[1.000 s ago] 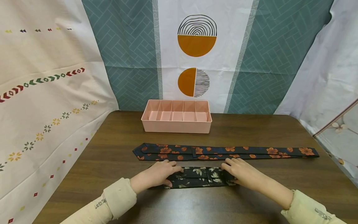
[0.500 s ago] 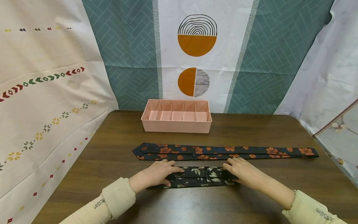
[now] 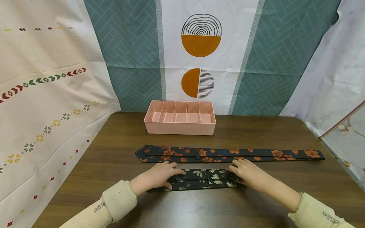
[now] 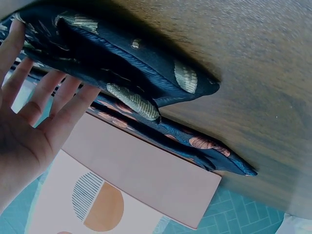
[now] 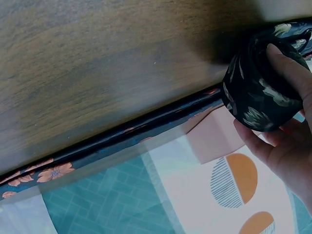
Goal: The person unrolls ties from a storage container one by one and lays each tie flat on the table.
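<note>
A black necktie (image 3: 196,181) with cream flowers lies back side up along the table's near part. My left hand (image 3: 155,177) rests on its wide left end, fingers fairly straight, thumb near the close edge and fingertips along the far edge. Seen from the left wrist, the tie's pointed end (image 4: 185,80) juts past the fingers with its folds standing slightly apart. At the other end, my right hand (image 3: 253,175) grips a thick roll of the tie (image 5: 261,97). The right thumb presses into the roll's side, and the other fingers hold its far side, partly hidden.
Just beyond lies a second necktie (image 3: 233,155), dark navy with orange flowers, stretched lengthwise. A pink box (image 3: 180,129) with several compartments stands at the back of the brown table (image 3: 94,177). Patterned cloths (image 3: 134,57) hang behind and at both sides.
My left hand has shifted slightly left, and the flat part of the black necktie has slid left with it. My right hand and the roll have edged slightly right.
</note>
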`<state>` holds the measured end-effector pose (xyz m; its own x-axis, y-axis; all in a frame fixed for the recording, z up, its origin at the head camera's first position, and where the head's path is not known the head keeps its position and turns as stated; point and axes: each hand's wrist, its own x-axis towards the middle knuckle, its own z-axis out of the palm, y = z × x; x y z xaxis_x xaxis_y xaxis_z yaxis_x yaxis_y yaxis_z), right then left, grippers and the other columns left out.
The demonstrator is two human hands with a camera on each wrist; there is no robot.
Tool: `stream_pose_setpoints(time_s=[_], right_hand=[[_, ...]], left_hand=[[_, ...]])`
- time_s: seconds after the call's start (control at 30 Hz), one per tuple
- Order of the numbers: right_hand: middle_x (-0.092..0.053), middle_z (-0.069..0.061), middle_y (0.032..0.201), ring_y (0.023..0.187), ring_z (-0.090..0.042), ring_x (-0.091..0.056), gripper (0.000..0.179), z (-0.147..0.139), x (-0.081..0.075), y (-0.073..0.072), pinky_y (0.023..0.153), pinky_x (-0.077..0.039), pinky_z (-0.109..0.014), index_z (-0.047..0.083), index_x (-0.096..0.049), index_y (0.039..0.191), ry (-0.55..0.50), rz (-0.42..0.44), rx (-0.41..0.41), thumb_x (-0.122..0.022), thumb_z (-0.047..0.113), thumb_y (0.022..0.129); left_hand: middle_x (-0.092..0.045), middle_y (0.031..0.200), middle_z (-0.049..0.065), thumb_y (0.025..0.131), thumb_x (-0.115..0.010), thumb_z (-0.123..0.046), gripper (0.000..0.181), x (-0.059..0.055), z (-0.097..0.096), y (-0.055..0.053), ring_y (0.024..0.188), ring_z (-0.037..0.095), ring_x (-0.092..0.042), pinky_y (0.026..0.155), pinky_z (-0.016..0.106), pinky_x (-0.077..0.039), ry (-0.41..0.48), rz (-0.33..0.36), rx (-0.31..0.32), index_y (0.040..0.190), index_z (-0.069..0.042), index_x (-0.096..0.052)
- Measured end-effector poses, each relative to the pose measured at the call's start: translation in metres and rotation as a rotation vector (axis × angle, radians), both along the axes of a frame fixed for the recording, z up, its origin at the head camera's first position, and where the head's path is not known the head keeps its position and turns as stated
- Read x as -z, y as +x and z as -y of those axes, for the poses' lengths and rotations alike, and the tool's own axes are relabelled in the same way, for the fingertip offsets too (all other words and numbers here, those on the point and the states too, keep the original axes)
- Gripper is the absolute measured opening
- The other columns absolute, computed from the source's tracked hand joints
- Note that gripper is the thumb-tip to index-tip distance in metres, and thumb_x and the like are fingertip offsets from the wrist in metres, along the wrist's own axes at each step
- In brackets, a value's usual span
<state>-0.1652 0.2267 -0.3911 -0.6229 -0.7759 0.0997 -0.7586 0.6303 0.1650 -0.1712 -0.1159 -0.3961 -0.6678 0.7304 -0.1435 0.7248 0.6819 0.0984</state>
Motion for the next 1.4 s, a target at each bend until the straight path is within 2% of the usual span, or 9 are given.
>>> stream_pose_setpoints(time_s=[0.2,0.33,0.57,0.7,0.9,1.03,1.17,1.27,1.4], right_hand=[[-0.063,-0.006,0.093,0.090,-0.029,-0.064,0.049,-0.002,0.000,-0.001,0.081,-0.052,-0.044,0.010,-0.060,0.097,0.023,0.009,0.013,-0.088,0.017,0.057],[-0.062,-0.009,0.097,0.092,-0.031,-0.064,0.052,-0.003,0.000,-0.001,0.081,-0.053,-0.045,0.008,-0.060,0.101,0.025,0.018,0.011,-0.088,0.015,0.058],[-0.061,-0.007,0.096,0.091,-0.030,-0.063,0.051,-0.007,-0.001,-0.003,0.080,-0.053,-0.045,0.008,-0.060,0.098,0.033,0.020,0.000,-0.089,0.015,0.057],[-0.063,-0.007,0.097,0.096,-0.030,-0.063,0.051,-0.008,-0.002,-0.003,0.082,-0.052,-0.046,0.008,-0.060,0.099,0.033,0.022,0.008,-0.089,0.015,0.057],[-0.064,-0.010,0.102,0.096,-0.031,-0.063,0.052,-0.009,-0.005,-0.002,0.083,-0.052,-0.047,0.007,-0.060,0.103,0.046,0.063,0.019,-0.087,0.012,0.060],[-0.062,-0.009,0.101,0.092,-0.030,-0.063,0.051,-0.011,-0.005,-0.002,0.080,-0.053,-0.043,0.008,-0.062,0.104,0.054,0.057,0.010,-0.087,0.013,0.060],[-0.064,-0.007,0.101,0.095,-0.028,-0.063,0.050,-0.013,-0.005,-0.002,0.081,-0.052,-0.043,0.009,-0.062,0.102,0.050,0.047,0.004,-0.087,0.014,0.059],[-0.065,-0.008,0.102,0.097,-0.028,-0.063,0.050,-0.014,-0.004,-0.002,0.082,-0.052,-0.044,0.009,-0.060,0.101,0.042,0.051,0.007,-0.087,0.014,0.060],[-0.065,-0.012,0.105,0.097,-0.031,-0.063,0.051,-0.016,-0.003,-0.002,0.081,-0.052,-0.045,0.007,-0.061,0.103,0.036,0.065,0.022,-0.087,0.013,0.060]], left_hand=[[-0.059,0.116,0.005,0.070,-0.078,-0.029,0.066,0.000,0.000,0.000,0.101,0.031,-0.061,0.082,0.044,-0.053,-0.001,0.014,-0.014,0.131,-0.028,-0.055],[-0.058,0.120,0.007,0.070,-0.078,-0.029,0.066,0.000,0.001,-0.001,0.105,0.034,-0.060,0.086,0.046,-0.052,0.000,0.025,-0.024,0.132,-0.028,-0.055],[-0.058,0.114,0.006,0.070,-0.079,-0.027,0.066,-0.002,0.005,-0.001,0.103,0.033,-0.061,0.083,0.047,-0.053,0.020,0.037,-0.028,0.131,-0.026,-0.056],[-0.058,0.111,0.006,0.069,-0.079,-0.026,0.065,-0.002,0.006,-0.001,0.101,0.033,-0.061,0.082,0.045,-0.053,0.028,0.028,-0.018,0.130,-0.025,-0.056],[-0.058,0.115,0.007,0.069,-0.079,-0.027,0.065,-0.002,0.008,-0.001,0.103,0.033,-0.061,0.084,0.046,-0.052,0.024,0.028,-0.025,0.130,-0.025,-0.056],[-0.058,0.113,0.006,0.069,-0.079,-0.027,0.065,-0.003,0.008,0.000,0.102,0.031,-0.061,0.084,0.046,-0.052,0.018,0.028,-0.030,0.130,-0.025,-0.056],[-0.058,0.117,0.008,0.069,-0.079,-0.026,0.066,-0.003,0.008,0.000,0.106,0.031,-0.060,0.086,0.047,-0.052,0.013,0.034,-0.037,0.131,-0.025,-0.056],[-0.057,0.120,0.009,0.069,-0.079,-0.026,0.066,-0.003,0.008,0.000,0.109,0.033,-0.059,0.088,0.048,-0.051,0.010,0.041,-0.044,0.131,-0.025,-0.056],[-0.058,0.117,0.008,0.069,-0.079,-0.026,0.066,-0.002,0.009,0.000,0.105,0.032,-0.060,0.085,0.046,-0.052,0.012,0.037,-0.037,0.130,-0.025,-0.056]])
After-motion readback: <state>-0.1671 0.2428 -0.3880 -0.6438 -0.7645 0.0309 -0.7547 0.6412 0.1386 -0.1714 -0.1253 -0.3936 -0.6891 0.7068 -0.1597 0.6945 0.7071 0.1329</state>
